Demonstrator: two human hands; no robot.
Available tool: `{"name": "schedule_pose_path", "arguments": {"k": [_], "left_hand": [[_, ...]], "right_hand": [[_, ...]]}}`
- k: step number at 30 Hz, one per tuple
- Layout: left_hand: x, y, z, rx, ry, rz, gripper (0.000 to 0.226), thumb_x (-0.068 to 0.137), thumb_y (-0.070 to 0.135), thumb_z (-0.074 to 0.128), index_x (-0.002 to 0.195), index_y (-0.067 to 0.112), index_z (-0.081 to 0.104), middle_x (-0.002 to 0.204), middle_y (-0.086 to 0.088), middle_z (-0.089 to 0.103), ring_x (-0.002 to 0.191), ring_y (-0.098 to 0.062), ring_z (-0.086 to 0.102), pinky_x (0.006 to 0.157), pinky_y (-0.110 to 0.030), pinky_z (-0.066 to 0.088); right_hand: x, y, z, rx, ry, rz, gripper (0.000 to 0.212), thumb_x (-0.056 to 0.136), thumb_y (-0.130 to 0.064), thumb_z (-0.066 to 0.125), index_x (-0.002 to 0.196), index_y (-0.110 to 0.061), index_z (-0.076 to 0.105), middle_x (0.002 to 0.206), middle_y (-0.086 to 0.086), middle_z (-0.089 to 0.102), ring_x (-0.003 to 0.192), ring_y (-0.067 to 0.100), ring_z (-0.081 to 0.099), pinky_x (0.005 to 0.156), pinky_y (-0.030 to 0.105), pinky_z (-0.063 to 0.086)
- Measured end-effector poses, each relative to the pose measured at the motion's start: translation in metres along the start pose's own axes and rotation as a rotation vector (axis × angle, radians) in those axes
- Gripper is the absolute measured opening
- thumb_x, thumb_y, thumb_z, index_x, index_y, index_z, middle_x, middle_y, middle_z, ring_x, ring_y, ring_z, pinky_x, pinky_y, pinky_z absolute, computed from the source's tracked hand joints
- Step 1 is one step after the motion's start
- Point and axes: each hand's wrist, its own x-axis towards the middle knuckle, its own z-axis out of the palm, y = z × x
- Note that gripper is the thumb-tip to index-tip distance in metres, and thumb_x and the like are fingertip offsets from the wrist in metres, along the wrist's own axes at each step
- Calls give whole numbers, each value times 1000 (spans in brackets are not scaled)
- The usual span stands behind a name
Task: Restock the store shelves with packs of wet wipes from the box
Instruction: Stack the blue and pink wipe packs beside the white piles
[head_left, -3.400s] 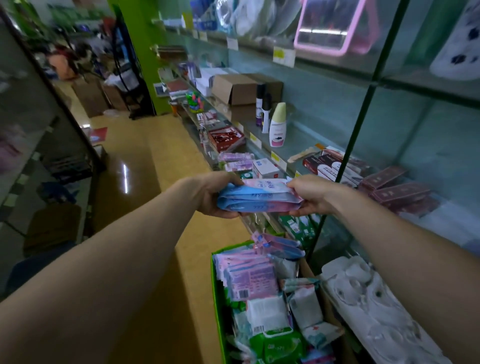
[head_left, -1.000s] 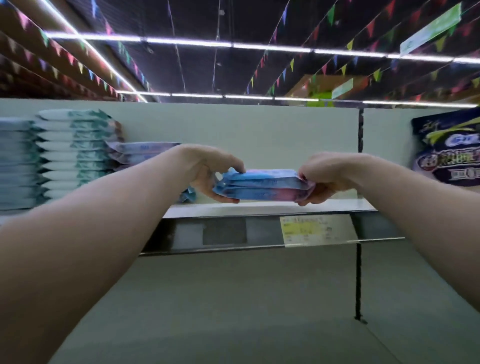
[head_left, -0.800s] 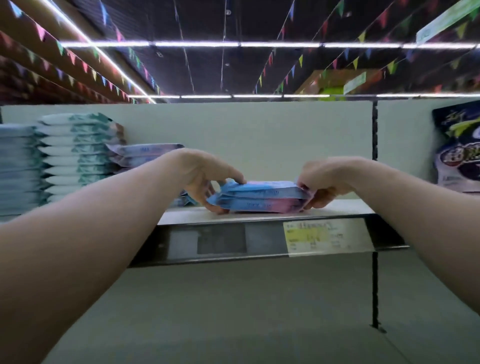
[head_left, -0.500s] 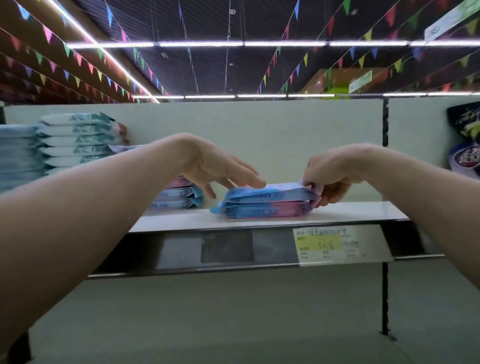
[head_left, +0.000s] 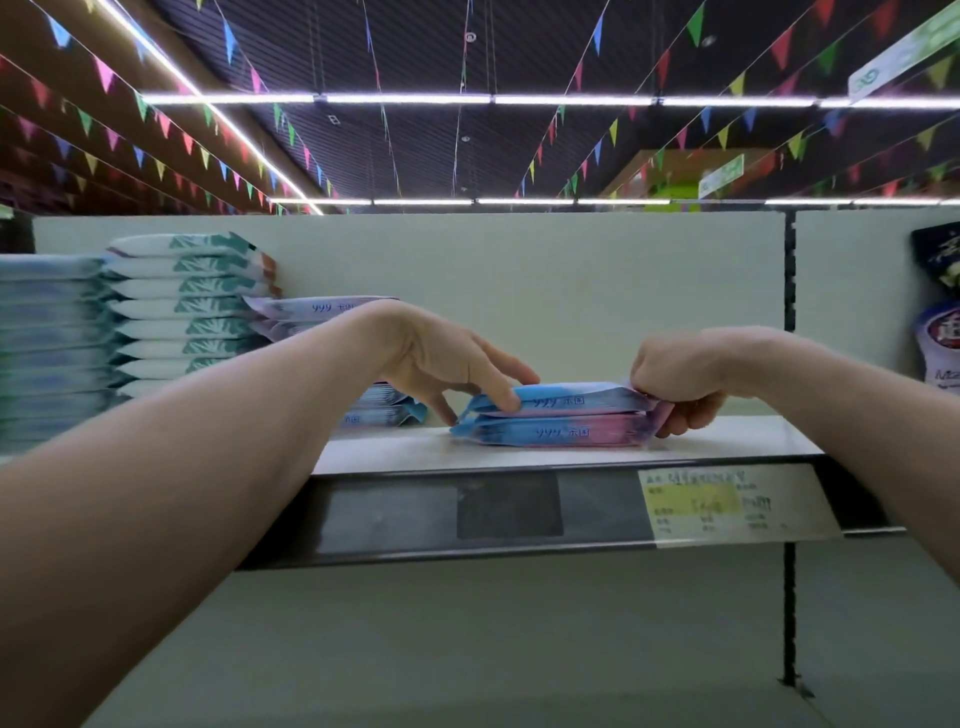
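Observation:
Two blue-and-pink wet wipe packs (head_left: 563, 421) lie stacked on the top shelf (head_left: 727, 436), one on the other. My left hand (head_left: 447, 361) hovers over their left end, its straight fingers touching the upper pack. My right hand (head_left: 675, 376) pinches the right ends of the packs, thumb underneath. A taller pile of the same packs (head_left: 322, 312) stands to the left, partly hidden behind my left forearm. The box is out of sight.
Stacks of white-and-green packs (head_left: 187, 306) and pale blue packs (head_left: 49, 343) fill the shelf's left end. Dark bagged goods (head_left: 940, 312) stand in the bay to the right, past a black upright (head_left: 789, 270). A yellow price label (head_left: 701, 501) sits on the shelf edge.
I lifted the two packs from the box up to the top shelf and set them down. My left hand let go and now touches the upper pack with straight fingers.

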Motion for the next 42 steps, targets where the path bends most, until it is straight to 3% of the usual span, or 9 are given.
{"name": "schedule_pose_path", "arguments": {"k": [3,7,17,23,28,32,34,38,42], "left_hand": [[-2,3,3,34,39,-32,54,95,17,56,145,32,39,147,2,40,123,-18,45,110,-49,36],[-1,6,18,235,127,-79,68,89,49,60,148,40,28,155,2,27,139,-28,32,105,-53,41],[2,8,23,471,202,-180,69,85,51,64,144,33,34,133,-14,48,104,-27,59,91,-40,53],[7,8,22,369,259,-128,63,84,34,72,138,21,43,124,-15,48,95,-26,56,76,-34,58],[4,4,20,203,223,-86,67,84,15,72,142,21,39,122,-11,46,89,-21,51,73,-27,55],[5,3,23,284,289,-55,73,85,6,65,147,28,32,100,-4,44,77,-18,55,58,-20,53],[5,4,25,369,328,-49,67,86,9,61,144,29,35,91,-1,44,68,-15,56,48,-16,51],[5,3,26,375,321,-38,63,87,13,59,144,28,37,101,-3,52,78,-18,60,61,-20,56],[4,5,28,386,342,-20,71,86,17,62,148,27,29,110,-2,48,81,-15,56,65,-22,55]], "right_hand": [[-2,-1,0,15,-2,9,33,92,-1,33,85,-1,64,72,9,69,43,12,55,44,16,44],[-5,-2,-2,93,-10,8,30,95,-6,33,87,-2,62,70,8,72,46,13,57,45,18,46],[-15,-2,-7,315,-64,53,33,103,-29,39,101,-1,55,81,17,70,55,18,63,48,22,54],[-20,-3,-4,465,-73,75,26,101,-26,46,108,-2,52,86,19,66,53,21,68,58,31,59],[-22,-6,-5,535,-89,67,28,101,-16,41,118,5,49,93,24,68,65,26,71,49,28,58],[-23,-10,-4,472,-51,36,15,102,-14,41,114,-4,42,101,18,57,69,27,69,57,32,60],[-23,-12,-6,432,-82,-6,27,99,-23,50,119,-5,50,108,15,57,68,23,69,58,30,61],[-27,-16,-6,212,-145,-99,44,82,-16,73,122,-10,56,112,11,59,80,16,67,69,24,59],[-21,-19,9,-193,75,-194,49,79,-7,64,124,-16,47,104,6,61,79,18,67,67,26,58]]}}
